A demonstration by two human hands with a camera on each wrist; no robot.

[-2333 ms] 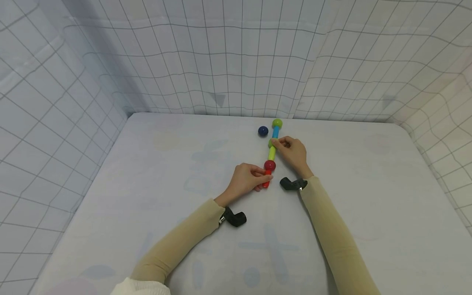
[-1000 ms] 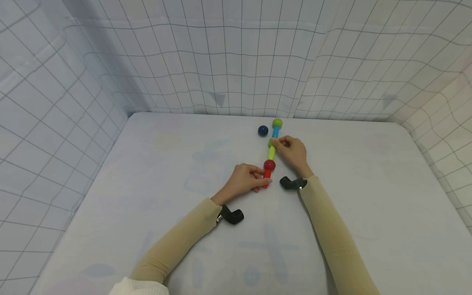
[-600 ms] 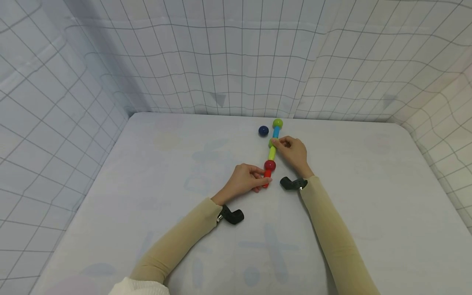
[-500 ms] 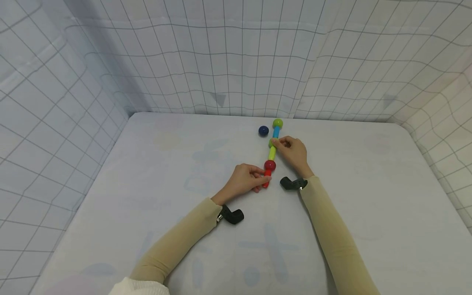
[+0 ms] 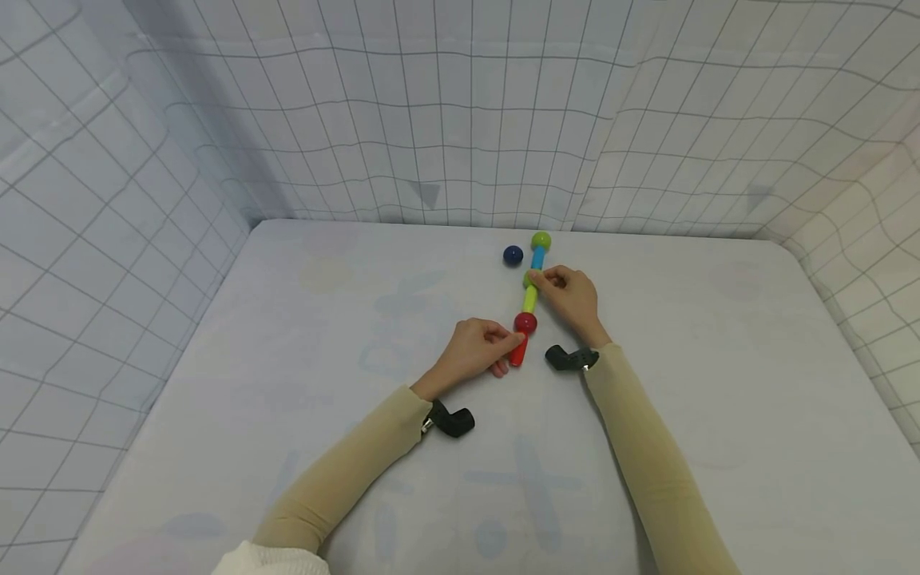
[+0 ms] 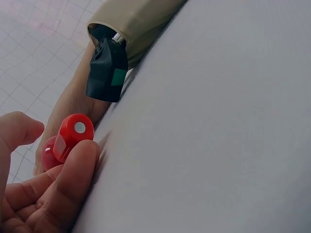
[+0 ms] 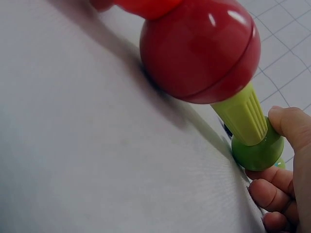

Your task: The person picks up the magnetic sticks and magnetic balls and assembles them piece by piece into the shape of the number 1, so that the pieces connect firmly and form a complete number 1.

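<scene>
A row of magnetic toy balls and rods lies on the table, red rod nearest me. My left hand [image 5: 474,348] is at the red rod [image 5: 517,351]; in the left wrist view its thumb stands off from the rod [image 6: 77,127], while a fingertip [image 6: 83,153] rests close against the other side. The red ball [image 7: 199,48] joins the red rod to a yellow-green rod [image 7: 243,119]. Beyond that, my right hand [image 5: 571,299] pinches a green ball [image 7: 257,150] between thumb and fingers. A blue rod [image 5: 537,258] and another green ball [image 5: 541,240] form the far end.
A loose dark blue ball [image 5: 513,255] sits left of the row's far end. White cloth with a dark grid [image 5: 402,120] hangs behind the table [image 5: 302,335] and at both sides. Black wrist cameras [image 5: 453,421] stick out below each sleeve.
My left thumb has drawn back left and up the red rod, so more of the rod shows. The rod's near end has shifted slightly left. My right hand keeps its place on the green ball.
</scene>
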